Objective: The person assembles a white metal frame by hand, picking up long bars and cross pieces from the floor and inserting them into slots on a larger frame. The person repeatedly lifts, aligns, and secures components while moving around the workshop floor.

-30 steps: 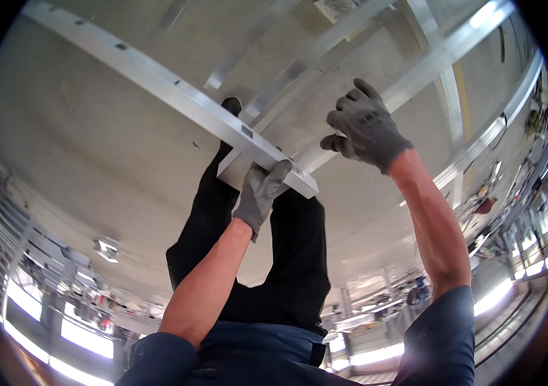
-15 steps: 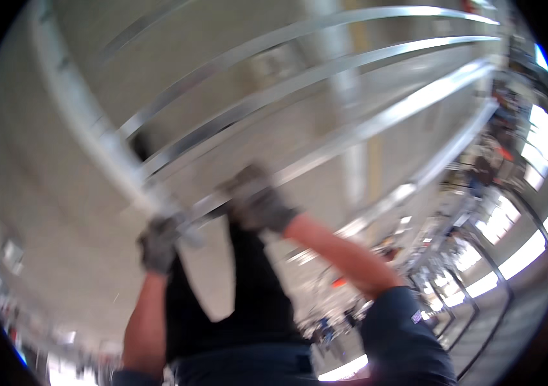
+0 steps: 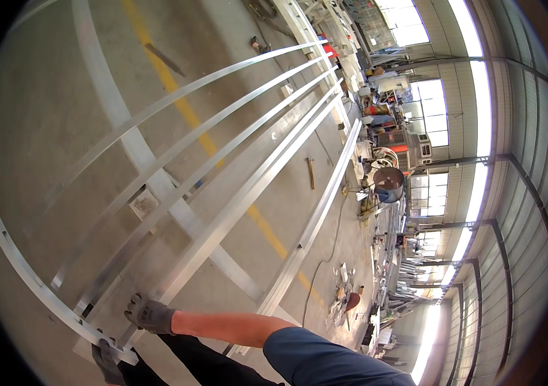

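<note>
My right hand (image 3: 149, 315), in a grey work glove, is closed around the near part of a long silver metal bar (image 3: 222, 228). Its fingers curl over the bar near the end of a slotted metal rail (image 3: 23, 264). At that rail's near end my left hand (image 3: 107, 363), gloved too, grips the rail from below; the lower frame edge partly hides it. Several more slim metal bars (image 3: 203, 132) run side by side toward the far support. Their near ends lie close to the slotted rail.
A separate long metal profile (image 3: 312, 238) lies to the right, with a hammer (image 3: 311, 174) on the floor beside it. A cable (image 3: 325, 257) trails nearby. Farther off stand a drum fan (image 3: 388, 183) and piled material. Yellow floor line (image 3: 267, 231) passes under the bars.
My view has swung up and to the right, showing more of the hall. Both hands now appear lower left in the picture, still at the rail and bar; the earlier frame is blurred.
</note>
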Demonstrator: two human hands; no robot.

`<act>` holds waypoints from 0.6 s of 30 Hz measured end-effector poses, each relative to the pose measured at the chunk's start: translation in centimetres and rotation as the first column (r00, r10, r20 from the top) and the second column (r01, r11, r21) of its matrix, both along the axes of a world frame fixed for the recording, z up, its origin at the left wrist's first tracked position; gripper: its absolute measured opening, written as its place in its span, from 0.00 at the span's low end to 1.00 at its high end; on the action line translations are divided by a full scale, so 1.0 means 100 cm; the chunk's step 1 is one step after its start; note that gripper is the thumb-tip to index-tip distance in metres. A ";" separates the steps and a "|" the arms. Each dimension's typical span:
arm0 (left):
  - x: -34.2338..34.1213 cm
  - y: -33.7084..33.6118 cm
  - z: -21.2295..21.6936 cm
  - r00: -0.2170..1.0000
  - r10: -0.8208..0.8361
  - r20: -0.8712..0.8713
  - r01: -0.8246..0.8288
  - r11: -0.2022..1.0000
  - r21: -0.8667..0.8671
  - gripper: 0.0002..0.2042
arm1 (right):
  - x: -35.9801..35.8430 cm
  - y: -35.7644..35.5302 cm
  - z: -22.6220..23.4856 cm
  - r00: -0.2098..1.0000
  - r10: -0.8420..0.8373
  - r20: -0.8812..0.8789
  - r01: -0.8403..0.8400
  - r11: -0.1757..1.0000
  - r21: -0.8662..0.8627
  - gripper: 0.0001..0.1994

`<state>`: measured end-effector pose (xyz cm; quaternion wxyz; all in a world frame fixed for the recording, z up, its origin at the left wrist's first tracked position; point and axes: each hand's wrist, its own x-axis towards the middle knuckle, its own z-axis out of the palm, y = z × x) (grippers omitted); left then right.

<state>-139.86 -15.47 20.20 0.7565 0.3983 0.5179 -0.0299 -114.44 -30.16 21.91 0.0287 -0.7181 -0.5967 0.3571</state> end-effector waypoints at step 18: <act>0.043 0.008 0.013 0.944 0.200 0.262 -0.189 0.980 -0.066 0.26 | 0.020 0.040 0.089 0.985 0.024 0.168 -0.021 1.000 -0.017 0.20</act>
